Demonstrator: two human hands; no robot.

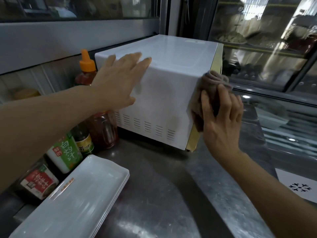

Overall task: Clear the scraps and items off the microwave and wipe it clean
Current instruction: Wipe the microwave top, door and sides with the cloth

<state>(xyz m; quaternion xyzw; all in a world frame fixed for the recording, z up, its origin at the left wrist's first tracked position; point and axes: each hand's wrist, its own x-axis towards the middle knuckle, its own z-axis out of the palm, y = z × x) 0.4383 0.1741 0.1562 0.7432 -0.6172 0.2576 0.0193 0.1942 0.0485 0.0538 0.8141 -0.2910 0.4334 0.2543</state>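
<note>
Stacked white trays point(72, 200) lie nearest me; my left hand point(118, 81) presses flat, fingers spread, on the white microwave point(164, 93), my right hand point(221, 117) pinching a brown cloth point(211, 86) against its front edge.

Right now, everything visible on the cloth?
The cloth is brownish, soft and bunched into folds. The right hand presses it against the microwave's front corner edge, fingers spread over it; its top bulges above them near the upper corner. Whether it is wet cannot be told.

green bottle point(66, 152): "白" legible, rest unclear | paper sheet point(299, 185): black snowflake sign
</note>
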